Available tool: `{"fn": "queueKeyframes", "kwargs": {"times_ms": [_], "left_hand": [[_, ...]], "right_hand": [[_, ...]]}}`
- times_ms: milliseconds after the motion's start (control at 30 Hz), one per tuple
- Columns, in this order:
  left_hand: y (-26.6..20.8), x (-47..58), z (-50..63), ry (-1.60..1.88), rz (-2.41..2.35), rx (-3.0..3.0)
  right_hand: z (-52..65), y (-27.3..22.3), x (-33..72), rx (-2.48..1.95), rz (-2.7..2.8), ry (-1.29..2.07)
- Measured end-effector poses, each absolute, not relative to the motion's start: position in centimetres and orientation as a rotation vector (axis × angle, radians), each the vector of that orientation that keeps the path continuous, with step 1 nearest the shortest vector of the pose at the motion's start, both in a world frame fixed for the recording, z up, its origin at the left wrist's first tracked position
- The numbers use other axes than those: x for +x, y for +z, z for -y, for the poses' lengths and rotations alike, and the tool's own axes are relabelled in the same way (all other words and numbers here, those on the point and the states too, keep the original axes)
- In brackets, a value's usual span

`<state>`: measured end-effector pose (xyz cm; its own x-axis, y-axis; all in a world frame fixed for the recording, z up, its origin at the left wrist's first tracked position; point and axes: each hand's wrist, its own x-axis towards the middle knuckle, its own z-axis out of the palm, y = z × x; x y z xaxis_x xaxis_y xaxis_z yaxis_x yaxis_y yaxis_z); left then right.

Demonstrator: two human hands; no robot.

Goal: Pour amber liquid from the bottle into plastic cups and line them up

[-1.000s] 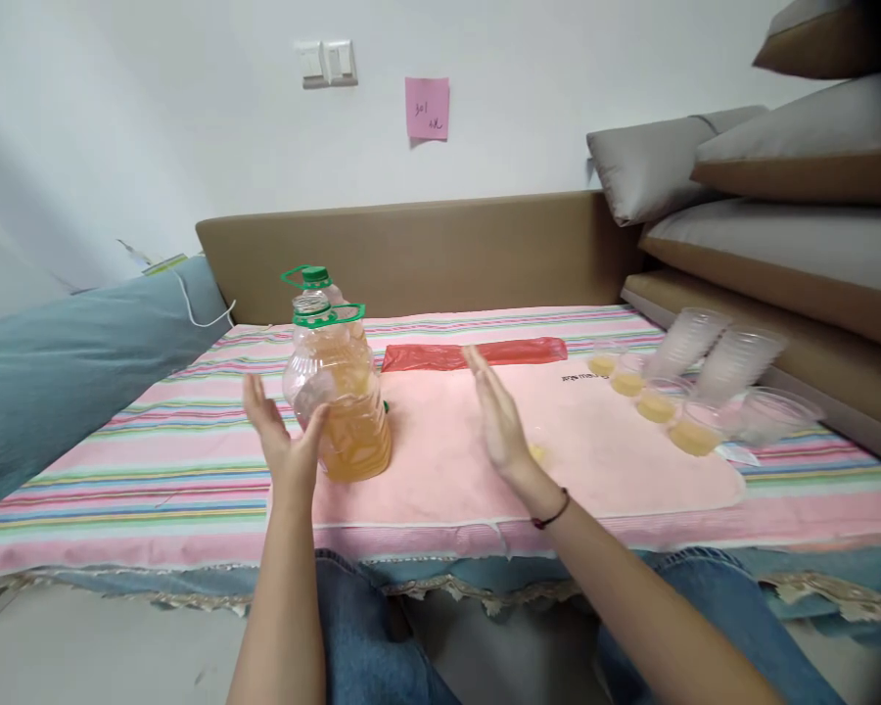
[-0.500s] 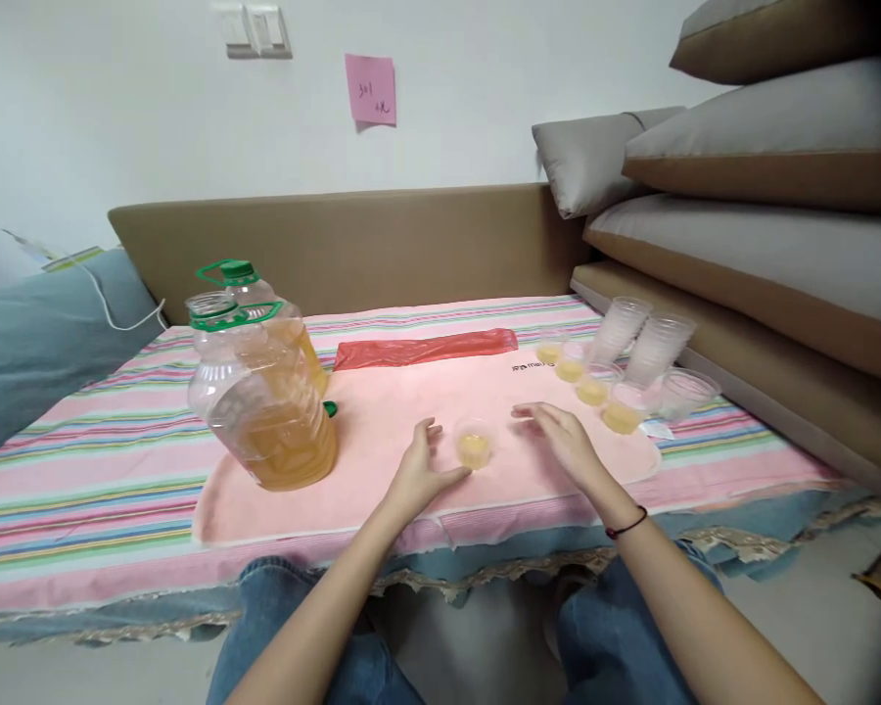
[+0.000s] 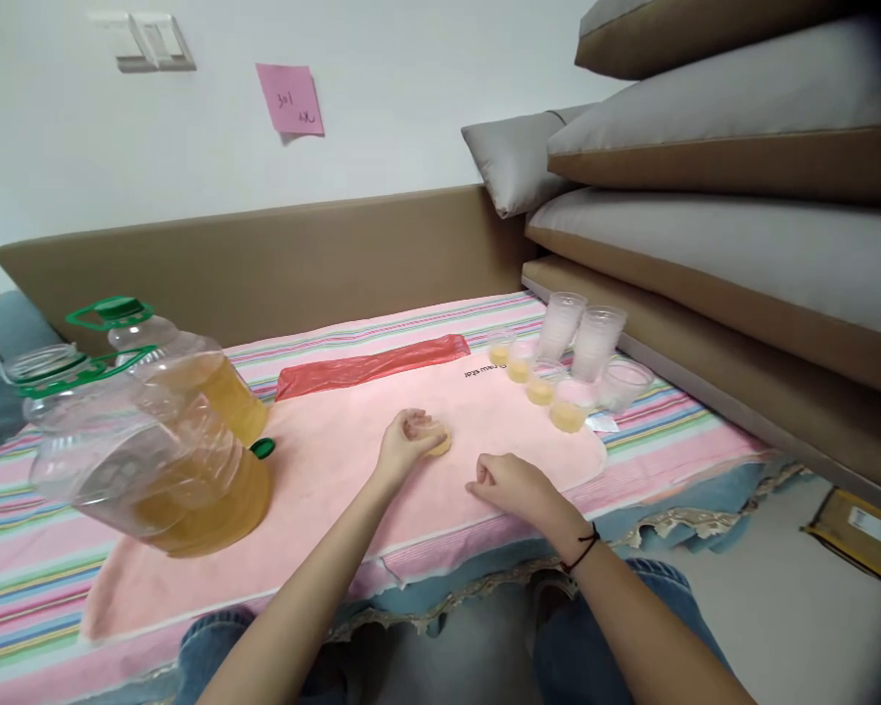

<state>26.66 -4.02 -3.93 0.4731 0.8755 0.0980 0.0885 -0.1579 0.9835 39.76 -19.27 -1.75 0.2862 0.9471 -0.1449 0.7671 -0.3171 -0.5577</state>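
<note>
My left hand (image 3: 402,448) is closed around the side of a small clear plastic cup (image 3: 439,443) with a little yellow liquid in it. The cup is tilted slightly or low over the pink mat (image 3: 338,490); whether it touches the mat I cannot tell. To its right, my right hand (image 3: 515,486) has its fingers curled in, and nothing shows in them. Several similar cups (image 3: 569,411) with yellow liquid stand in a slanting row farther right. Behind them are two stacks of clear cups (image 3: 598,343), and a clear cup (image 3: 625,385) stands beside the row.
Two large plastic jugs of yellow liquid stand at left: an uncapped one (image 3: 191,490) in front and a green-capped one (image 3: 227,392) behind. A green cap (image 3: 262,448) lies near them. A red plastic bag (image 3: 374,364) lies flat at the back. Stacked cushions (image 3: 705,235) rise at right.
The view has turned to the right. My left hand has closed on the cup that stood between my hands. The fingers of my right hand have curled in.
</note>
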Motion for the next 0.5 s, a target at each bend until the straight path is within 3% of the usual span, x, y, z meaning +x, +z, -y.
{"fn": "queueKeyframes", "kwargs": {"times_ms": [500], "left_hand": [[-4.0,43.5,-5.9,0.995,-0.984,1.791]], "right_hand": [[19.3,-1.0,39.0,-2.301,1.539,0.615]]}}
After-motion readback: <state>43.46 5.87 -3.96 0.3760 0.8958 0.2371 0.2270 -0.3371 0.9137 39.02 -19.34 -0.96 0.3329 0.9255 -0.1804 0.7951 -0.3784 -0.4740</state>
